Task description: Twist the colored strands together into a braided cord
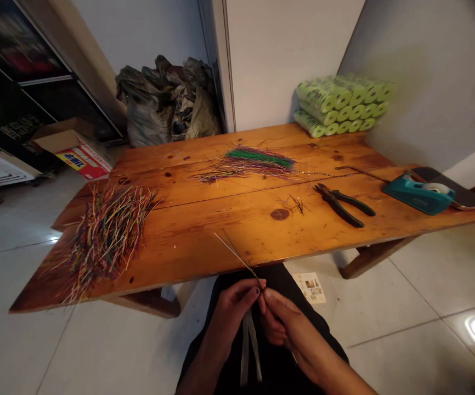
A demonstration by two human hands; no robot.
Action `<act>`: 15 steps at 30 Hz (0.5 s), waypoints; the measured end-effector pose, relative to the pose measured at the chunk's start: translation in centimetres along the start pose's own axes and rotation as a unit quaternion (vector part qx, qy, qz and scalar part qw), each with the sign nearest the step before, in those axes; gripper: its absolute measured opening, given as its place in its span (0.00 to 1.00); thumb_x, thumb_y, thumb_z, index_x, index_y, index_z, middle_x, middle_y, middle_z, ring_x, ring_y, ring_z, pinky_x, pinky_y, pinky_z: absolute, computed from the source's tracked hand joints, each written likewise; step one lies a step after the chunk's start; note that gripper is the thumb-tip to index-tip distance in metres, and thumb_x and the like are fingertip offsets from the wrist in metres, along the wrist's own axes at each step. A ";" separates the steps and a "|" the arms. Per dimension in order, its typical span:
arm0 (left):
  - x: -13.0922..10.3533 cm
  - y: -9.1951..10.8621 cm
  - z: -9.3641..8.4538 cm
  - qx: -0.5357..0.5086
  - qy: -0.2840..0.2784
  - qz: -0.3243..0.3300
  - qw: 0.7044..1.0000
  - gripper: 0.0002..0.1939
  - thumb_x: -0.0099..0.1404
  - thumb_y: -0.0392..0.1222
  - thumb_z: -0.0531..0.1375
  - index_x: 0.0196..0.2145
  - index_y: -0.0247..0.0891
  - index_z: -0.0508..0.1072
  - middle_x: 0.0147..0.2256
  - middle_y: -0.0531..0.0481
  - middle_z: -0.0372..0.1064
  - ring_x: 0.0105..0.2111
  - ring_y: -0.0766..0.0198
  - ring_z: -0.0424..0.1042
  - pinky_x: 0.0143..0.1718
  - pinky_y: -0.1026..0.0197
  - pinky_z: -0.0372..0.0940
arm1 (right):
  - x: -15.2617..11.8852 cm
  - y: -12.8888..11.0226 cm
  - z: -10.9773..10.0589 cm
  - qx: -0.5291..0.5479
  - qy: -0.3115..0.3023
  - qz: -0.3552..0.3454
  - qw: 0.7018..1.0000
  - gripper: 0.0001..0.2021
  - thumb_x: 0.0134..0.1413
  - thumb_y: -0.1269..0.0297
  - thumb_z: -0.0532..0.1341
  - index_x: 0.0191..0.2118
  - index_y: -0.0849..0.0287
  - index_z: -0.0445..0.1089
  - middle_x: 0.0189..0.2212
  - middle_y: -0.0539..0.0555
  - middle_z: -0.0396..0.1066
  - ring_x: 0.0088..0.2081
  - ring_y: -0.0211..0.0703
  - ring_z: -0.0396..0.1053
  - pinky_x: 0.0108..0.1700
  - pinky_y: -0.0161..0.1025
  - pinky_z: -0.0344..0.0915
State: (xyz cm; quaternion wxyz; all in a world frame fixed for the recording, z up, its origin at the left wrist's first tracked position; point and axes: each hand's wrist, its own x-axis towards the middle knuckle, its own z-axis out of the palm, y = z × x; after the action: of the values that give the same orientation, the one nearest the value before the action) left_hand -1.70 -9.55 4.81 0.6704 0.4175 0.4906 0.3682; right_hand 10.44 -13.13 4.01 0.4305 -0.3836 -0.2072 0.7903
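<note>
While the tabletop [204, 225] spreads across the view, its near edge runs just in front of the person's dark-clothed lap [278, 274], where both hands work. The stacked green rolls [340, 104] bound the far right corner. At the left, the heap of loose multicoloured wires [112, 230] overhangs the near edge; a brushing sleeve or forearm could probably drag some to the floor. Farther back, the green-centred wire bundle [258, 159] has stray ends fanning out, which could snag and tangle if anything sweeps across them.

The left hand [235, 304] and right hand [287, 318] are closed in fingertip pinches, nearly touching, both grasping 1 twisted wire strand [254, 273]. The strand slants up from the fingers towards the near edge, its 2 loose ends spread apart over the wood. If either pinch slackens, the twist may unwind; uneven pull could kink it or make 1 end spring sideways.

The teal tape dispenser [416, 195] sits near the right side, while the diagonal pliers [340, 206] lie with handles towards the near edge, so a careless reach might nudge them off. Between heap and pliers there is room to swing the strand, short of the small wire clippings [298, 205], which could scatter or prick.
</note>
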 end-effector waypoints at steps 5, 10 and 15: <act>0.7 0.0 0.0 -0.009 0.054 0.009 0.998 0.09 0.52 0.45 0.62 0.25 0.35 0.74 0.24 0.51 0.71 0.29 0.65 0.69 0.35 0.65 0.61 | -0.3 0.4 0.2 0.008 -0.019 0.027 0.999 0.15 0.57 0.56 0.52 0.25 0.60 0.59 0.14 0.42 0.46 0.17 0.29 0.41 0.19 0.30 0.43; 0.7 0.4 -0.2 -0.055 0.070 0.008 0.996 0.09 0.54 0.46 0.61 0.29 0.38 0.75 0.29 0.51 0.73 0.33 0.66 0.69 0.39 0.66 0.60 | -0.2 0.8 0.0 0.030 -0.039 0.026 0.998 0.16 0.54 0.52 0.54 0.23 0.59 0.58 0.12 0.41 0.47 0.14 0.27 0.40 0.17 0.29 0.41; 0.3 0.5 0.4 -0.052 0.037 -0.013 0.998 0.10 0.50 0.45 0.63 0.29 0.37 0.76 0.28 0.50 0.73 0.32 0.64 0.70 0.36 0.66 0.62 | 0.5 1.0 0.0 0.061 -0.062 0.030 0.996 0.18 0.49 0.47 0.56 0.24 0.57 0.58 0.09 0.39 0.46 0.11 0.27 0.38 0.15 0.30 0.36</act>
State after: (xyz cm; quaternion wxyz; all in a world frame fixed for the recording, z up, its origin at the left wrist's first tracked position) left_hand -1.33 -9.17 5.23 0.6773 0.3613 0.5007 0.4000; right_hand 9.73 -13.26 3.09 0.4155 -0.3132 -0.1727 0.8363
